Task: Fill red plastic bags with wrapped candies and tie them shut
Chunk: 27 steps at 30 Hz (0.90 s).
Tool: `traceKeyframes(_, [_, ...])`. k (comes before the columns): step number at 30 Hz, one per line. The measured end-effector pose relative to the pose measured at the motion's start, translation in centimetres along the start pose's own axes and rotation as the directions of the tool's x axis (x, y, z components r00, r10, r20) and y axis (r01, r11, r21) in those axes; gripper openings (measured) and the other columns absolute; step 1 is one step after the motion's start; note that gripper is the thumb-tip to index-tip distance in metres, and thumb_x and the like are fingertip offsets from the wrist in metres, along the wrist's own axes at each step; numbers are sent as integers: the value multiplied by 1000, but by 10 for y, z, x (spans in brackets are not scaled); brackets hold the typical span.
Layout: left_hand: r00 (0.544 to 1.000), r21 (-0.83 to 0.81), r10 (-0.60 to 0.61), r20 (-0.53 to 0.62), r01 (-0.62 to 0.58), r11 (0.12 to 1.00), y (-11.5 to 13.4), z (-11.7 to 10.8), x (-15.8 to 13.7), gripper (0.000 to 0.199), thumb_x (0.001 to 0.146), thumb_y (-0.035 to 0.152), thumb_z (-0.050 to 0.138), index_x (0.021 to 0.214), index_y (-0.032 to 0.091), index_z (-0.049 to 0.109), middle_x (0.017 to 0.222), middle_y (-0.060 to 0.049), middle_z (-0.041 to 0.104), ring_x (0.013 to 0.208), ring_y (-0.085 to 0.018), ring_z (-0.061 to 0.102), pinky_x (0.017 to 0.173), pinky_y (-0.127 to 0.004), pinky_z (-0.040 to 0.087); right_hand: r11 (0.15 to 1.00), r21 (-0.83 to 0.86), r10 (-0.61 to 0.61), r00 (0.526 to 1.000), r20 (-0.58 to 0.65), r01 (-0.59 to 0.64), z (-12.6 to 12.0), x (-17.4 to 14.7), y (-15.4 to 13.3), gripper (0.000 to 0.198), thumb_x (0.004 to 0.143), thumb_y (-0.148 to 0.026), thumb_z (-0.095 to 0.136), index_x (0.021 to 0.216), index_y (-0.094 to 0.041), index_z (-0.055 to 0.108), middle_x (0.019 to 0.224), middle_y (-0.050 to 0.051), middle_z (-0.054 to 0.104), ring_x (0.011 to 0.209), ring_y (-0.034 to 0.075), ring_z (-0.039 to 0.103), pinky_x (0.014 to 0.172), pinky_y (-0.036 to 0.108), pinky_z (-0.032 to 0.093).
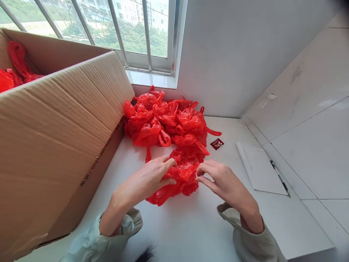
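Head view, single frame. Both hands work on one crumpled red plastic bag (pixel 178 178) lying on the white bench (pixel 191 225), near its middle and just in front of the person. Left hand (pixel 147 178) comes in from the left; its fingers (pixel 166 162) are curled around the bag's left side, thumb below and fingertips on top, pinching the red film between them. Right hand (pixel 222 180) comes in from the right; its fingers (pixel 201 170) are drawn together at the bag's right edge, tips touching the plastic in a light pinch. Both wrists wear pale greenish sleeves. Just behind the held bag, touching or nearly touching it, lies a pile of knotted red bags (pixel 166 122) heaped against the wall under the window (pixel 131 32). To the left stands a large open cardboard box (pixel 54 138), its flap leaning over the bench, with printed numbers along its lower edge; more red bags (pixel 16 69) show inside it. Right of the pile, apart from it, a small dark red packet (pixel 217 143) lies flat. Further right lies a white notebook (pixel 260 169) with a pen (pixel 279 177) along its right edge.
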<state>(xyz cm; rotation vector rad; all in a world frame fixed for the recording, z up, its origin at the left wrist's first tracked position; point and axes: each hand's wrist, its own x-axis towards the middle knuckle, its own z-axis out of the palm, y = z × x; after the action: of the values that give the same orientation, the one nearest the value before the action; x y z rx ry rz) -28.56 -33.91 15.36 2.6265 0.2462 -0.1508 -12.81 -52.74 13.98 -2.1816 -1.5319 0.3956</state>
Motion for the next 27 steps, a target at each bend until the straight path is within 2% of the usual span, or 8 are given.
traceKeyframes(3, [999, 6, 44, 9, -44, 999, 7, 16, 11, 24, 89, 20, 61, 112, 19, 53, 114, -8, 57, 103, -25, 58, 88, -37, 47, 999, 12, 39, 995, 91, -40, 9, 0, 0, 6, 91, -26, 64, 86, -23, 61, 87, 0, 64, 79, 18, 59, 71, 31, 44])
traceKeyframes(5, [998, 3, 57, -2, -57, 998, 7, 25, 18, 26, 87, 16, 59, 112, 17, 52, 114, -10, 58, 104, -27, 57, 87, -38, 46, 999, 3, 33, 994, 106, -34, 20, 4, -1, 15, 85, -25, 70, 96, -22, 60, 94, 0, 62, 81, 18, 57, 70, 29, 44])
traceKeyframes(8, [997, -32, 74, -24, -75, 997, -2, 25, 25, 8, 87, 12, 50, 91, 19, 51, 89, -2, 61, 81, -20, 58, 70, -31, 43, 997, -57, 47, 997, 61, -43, 35, 13, -1, 11, 86, -14, 62, 92, -21, 55, 88, -1, 57, 70, 14, 50, 62, 26, 38])
traceKeyframes(10, [996, -68, 73, -53, -76, 995, -11, 16, 25, 13, 87, 11, 47, 78, 20, 47, 76, 3, 59, 69, -15, 54, 62, -27, 38, 996, -81, 53, 997, 47, -49, 37, 16, 1, 15, 88, -8, 53, 81, -21, 52, 79, -3, 52, 63, 12, 44, 58, 25, 33])
traceKeyframes(16, [990, -179, -11, -141, -15, 984, -37, -23, 7, 15, 94, 30, 48, 86, 21, 57, 81, 5, 66, 69, -12, 57, 62, -23, 40, 994, -32, -101, 980, 172, 108, 7, 13, 5, 20, 92, -12, 56, 75, -20, 53, 85, -2, 58, 72, 12, 49, 65, 24, 36])
traceKeyframes(20, [990, -192, -55, -130, 29, 981, -42, -29, -2, 19, 96, 32, 43, 92, 22, 59, 88, 3, 68, 76, -13, 60, 67, -22, 43, 990, 24, -143, 950, 279, 142, -7, 11, 6, 16, 89, -22, 68, 76, -21, 58, 89, -1, 61, 74, 13, 54, 68, 25, 40])
traceKeyframes(22, [996, -174, -50, -80, 35, 984, -45, -28, -6, 14, 93, 31, 49, 98, 24, 60, 96, 3, 69, 85, -15, 61, 75, -24, 44, 991, 42, -133, 948, 289, 126, -9, 14, 6, 16, 84, -32, 74, 83, -22, 62, 88, -2, 62, 72, 14, 54, 68, 26, 42])
traceKeyframes(27, [996, -101, -89, 14, 90, 991, -59, -25, -10, 16, 93, 32, 47, 102, 25, 60, 106, 1, 67, 96, -18, 61, 82, -28, 44, 995, 63, -83, 992, 100, 77, 4, 27, -4, 46, 88, -44, 68, 127, -24, 53, 112, 3, 63, 95, 19, 60, 81, 31, 45])
